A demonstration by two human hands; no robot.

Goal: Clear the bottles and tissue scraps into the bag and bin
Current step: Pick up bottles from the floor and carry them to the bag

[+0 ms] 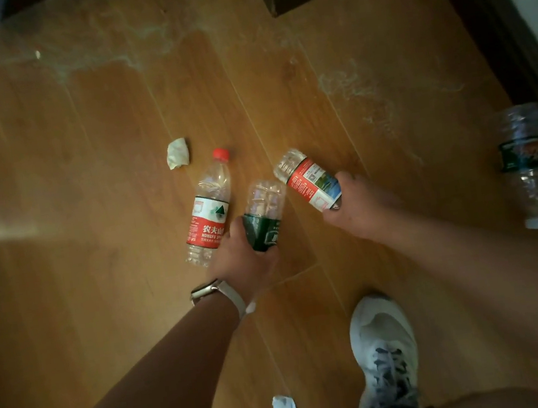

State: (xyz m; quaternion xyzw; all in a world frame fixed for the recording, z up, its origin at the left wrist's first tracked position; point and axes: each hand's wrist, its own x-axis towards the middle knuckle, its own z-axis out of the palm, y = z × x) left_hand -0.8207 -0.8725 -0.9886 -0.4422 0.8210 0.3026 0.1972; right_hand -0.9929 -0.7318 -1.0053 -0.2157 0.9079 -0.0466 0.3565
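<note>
Left hand: fingers curled round green bottle, centre.
Right hand: fingers wrapped round red bottle.
Capped bottle: lying on floor, 9 o'clock of left hand.
Far bottle: 3 o'clock.
Tissue scrap A: 10 o'clock.
Tissue scrap B: 6 o'clock.

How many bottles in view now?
4: red-capped bottle on the floor, green-label bottle in the left hand, red-label bottle in the right hand, white-capped bottle lying far right. Others may be off-frame.

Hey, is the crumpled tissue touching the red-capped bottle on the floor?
Apart. The head view shows bare wooden floor between the crumpled tissue and the red-capped bottle.
</note>
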